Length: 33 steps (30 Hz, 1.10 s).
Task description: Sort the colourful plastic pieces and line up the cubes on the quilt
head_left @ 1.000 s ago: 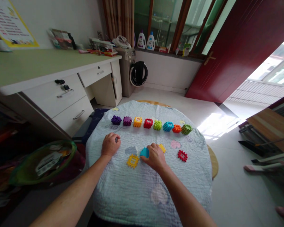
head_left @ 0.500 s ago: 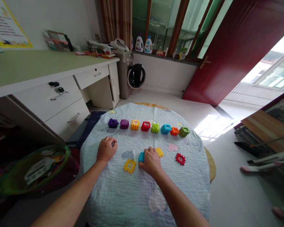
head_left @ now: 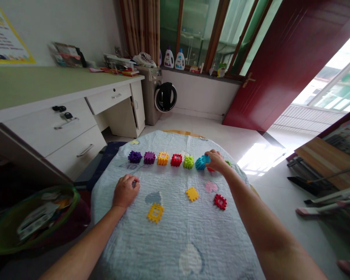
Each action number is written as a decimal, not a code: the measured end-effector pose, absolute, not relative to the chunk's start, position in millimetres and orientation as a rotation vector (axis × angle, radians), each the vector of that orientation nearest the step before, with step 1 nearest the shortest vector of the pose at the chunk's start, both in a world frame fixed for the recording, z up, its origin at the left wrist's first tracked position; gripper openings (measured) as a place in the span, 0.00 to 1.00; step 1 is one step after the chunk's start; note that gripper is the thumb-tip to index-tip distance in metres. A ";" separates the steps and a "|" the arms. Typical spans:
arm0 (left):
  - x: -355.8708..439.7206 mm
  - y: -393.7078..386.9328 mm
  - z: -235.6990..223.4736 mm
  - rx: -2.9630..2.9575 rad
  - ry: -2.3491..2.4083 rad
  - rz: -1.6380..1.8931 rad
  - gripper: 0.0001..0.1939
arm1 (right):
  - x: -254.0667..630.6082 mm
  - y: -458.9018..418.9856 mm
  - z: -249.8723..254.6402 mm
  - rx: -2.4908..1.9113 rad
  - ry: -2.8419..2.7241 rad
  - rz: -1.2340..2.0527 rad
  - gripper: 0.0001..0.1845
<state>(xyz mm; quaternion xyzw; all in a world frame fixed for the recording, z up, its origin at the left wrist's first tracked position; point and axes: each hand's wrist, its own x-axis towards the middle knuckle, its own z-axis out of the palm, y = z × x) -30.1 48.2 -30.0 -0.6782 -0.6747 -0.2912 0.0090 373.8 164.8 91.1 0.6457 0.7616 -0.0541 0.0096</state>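
My right hand [head_left: 217, 160] pinches a blue toothed plastic tile [head_left: 206, 158] at the stack of blue tiles [head_left: 200, 163]. Behind its fingers an orange stack [head_left: 210, 169] and a green stack [head_left: 228, 163] are mostly hidden. My left hand [head_left: 126, 190] rests on the cloth with its fingers curled; a small dark thing shows at the fingertips, too little to name. Loose on the cloth lie a yellow frame-shaped tile [head_left: 155, 212], a solid yellow tile [head_left: 192, 194] and a red frame-shaped tile [head_left: 220, 202].
Left of the blue stack stand lime [head_left: 188, 161], red [head_left: 176, 160], yellow [head_left: 163, 158], purple [head_left: 149, 157] and dark purple [head_left: 134, 156] stacks. A pale blue cloth [head_left: 175, 241] covers the round table. A bin [head_left: 72, 202] stands at left, beside a desk [head_left: 76, 87].
My right hand has lifted the blue tile from between the yellow tiles and carried it away from me and right, to the blue stack. My left hand stays in place on the cloth.
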 end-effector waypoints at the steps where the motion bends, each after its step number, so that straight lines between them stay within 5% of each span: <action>1: -30.4 48.1 -30.4 -2.122 -2.104 -0.909 0.06 | 374.5 170.4 89.6 1.994 2.374 -0.174 0.32; 9: -31.4 48.2 -30.7 -2.127 -2.102 -0.914 0.06 | 368.8 187.4 73.6 1.921 2.387 -0.227 0.29; 15: -30.6 48.1 -30.0 -2.128 -2.107 -0.912 0.06 | 371.4 178.3 79.9 2.008 2.441 -0.193 0.38; 23: -29.8 48.3 -30.3 -2.116 -2.124 -0.917 0.06 | 344.9 66.6 54.8 1.753 2.697 -0.669 0.25; 27: -29.5 47.8 -30.5 -2.111 -2.119 -0.910 0.06 | 314.9 27.7 28.7 1.988 2.489 -0.543 0.28; 33: -26.6 45.5 -27.2 -2.099 -2.148 -0.888 0.05 | 297.1 26.3 10.8 2.201 2.405 -0.489 0.18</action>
